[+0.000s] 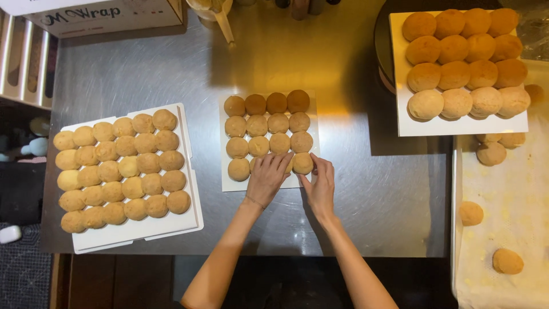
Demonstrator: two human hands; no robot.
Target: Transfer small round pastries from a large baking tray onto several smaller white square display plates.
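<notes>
A white board [227, 184] in the middle of the steel table carries several round golden buns [257, 125] in a tight grid. My left hand [267, 177] lies flat over the buns of the front row, fingers spread and pressing on them. My right hand [320, 186] rests beside it, its fingertips touching the bun at the front right corner [302, 163]. Neither hand lifts anything.
At the left, a larger white tray [137, 232] is filled with buns. A white board of bigger buns [457, 127] stands at the back right on a dark round stand. Loose buns [507, 261] lie on a floured cloth at right. A cardboard box [108, 16] sits at the back left.
</notes>
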